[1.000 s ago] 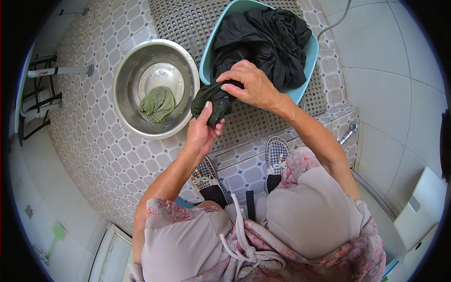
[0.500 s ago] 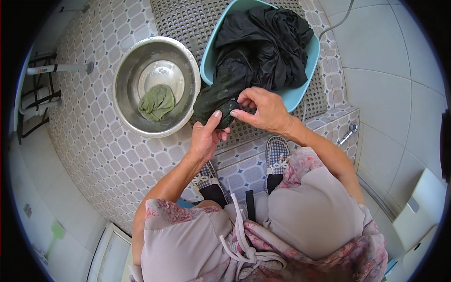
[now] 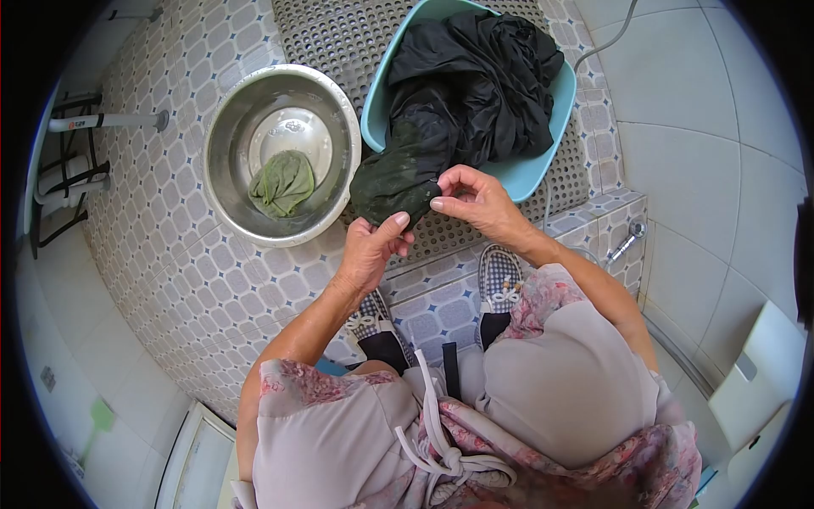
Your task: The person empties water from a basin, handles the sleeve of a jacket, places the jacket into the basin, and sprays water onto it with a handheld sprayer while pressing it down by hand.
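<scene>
A dark cloth (image 3: 398,174) hangs over the near left rim of a light-blue tub (image 3: 530,174) and joins a heap of black fabric (image 3: 483,81) inside it. My left hand (image 3: 371,250) pinches the cloth's lower edge between thumb and fingers. At the cloth's right edge, my right hand (image 3: 479,204) grips it with thumb and bent forefinger. Left of the cloth stands a round metal basin (image 3: 219,182), with a crumpled green cloth (image 3: 282,183) lying in it.
A perforated grey mat (image 3: 331,34) lies under the tub on the tiled floor (image 3: 170,212). My checkered shoes (image 3: 498,276) are below my hands. A metal valve (image 3: 629,240) sits by the right wall. Black-framed item with a white bar (image 3: 102,123) stands far left.
The dark cloth is now spread out flatter between my hands, where it was bunched up before. My right hand has moved right and down, away from the tub's rim.
</scene>
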Available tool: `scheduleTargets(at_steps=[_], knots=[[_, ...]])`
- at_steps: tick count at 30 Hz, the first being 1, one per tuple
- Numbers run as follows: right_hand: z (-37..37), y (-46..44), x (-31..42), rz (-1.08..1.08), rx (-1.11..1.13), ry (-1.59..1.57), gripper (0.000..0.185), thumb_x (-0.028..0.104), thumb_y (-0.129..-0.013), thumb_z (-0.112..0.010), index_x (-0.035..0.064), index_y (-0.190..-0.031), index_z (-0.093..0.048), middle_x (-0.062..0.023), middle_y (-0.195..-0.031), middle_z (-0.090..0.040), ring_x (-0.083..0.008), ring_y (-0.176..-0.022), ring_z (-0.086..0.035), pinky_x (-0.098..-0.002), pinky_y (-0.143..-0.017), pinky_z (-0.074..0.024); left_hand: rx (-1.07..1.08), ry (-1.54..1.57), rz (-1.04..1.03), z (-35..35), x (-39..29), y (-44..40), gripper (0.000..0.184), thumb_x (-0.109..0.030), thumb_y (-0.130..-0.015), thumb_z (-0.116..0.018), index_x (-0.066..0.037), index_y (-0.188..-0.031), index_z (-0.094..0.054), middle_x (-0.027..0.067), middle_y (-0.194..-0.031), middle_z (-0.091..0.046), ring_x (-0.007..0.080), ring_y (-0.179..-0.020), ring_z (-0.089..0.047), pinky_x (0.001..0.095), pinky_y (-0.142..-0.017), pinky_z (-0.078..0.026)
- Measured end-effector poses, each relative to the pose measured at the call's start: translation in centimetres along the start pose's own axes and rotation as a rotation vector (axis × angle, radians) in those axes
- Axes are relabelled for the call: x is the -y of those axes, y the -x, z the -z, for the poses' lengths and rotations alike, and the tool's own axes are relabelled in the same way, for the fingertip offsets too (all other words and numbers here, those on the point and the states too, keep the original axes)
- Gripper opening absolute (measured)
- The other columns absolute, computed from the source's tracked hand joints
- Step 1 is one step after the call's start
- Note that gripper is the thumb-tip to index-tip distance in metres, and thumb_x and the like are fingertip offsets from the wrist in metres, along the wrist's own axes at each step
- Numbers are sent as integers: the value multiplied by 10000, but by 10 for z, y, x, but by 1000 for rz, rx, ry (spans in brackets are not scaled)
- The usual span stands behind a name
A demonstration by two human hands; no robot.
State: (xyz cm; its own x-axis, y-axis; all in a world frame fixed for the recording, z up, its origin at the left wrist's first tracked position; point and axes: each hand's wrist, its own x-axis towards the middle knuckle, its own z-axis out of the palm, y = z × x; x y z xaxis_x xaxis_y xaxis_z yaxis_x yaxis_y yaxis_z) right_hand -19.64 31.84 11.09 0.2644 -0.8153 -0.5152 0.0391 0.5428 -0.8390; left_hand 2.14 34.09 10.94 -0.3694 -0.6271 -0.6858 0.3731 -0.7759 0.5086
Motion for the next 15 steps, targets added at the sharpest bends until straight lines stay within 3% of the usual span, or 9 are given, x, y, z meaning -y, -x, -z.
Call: scheduleTargets(at_steps=[11, 15], knots=[[23, -2, 8, -54, 101, -11, 177, 112, -819, -745, 83, -888, -584, 66, -833, -544, -25, -768, -511, -187, -709, -435, 50, 58, -4, 6, 1, 3, 357, -336, -932, -608, -1, -1056, -605, 65, -881, -650, 135, -730, -592, 266, -599, -455], [37, -3, 4, -95, 163, 16, 160, 100, -834, -724, 92, -899, -578, 72, -851, -544, -23, -786, -509, -188, -730, -429, -62, 79, -16, 10, 7, 2, 296, -290, -930, -625, -8, -1016, -611, 74, -825, -649, 139, -698, -590, 268, -598, -461]])
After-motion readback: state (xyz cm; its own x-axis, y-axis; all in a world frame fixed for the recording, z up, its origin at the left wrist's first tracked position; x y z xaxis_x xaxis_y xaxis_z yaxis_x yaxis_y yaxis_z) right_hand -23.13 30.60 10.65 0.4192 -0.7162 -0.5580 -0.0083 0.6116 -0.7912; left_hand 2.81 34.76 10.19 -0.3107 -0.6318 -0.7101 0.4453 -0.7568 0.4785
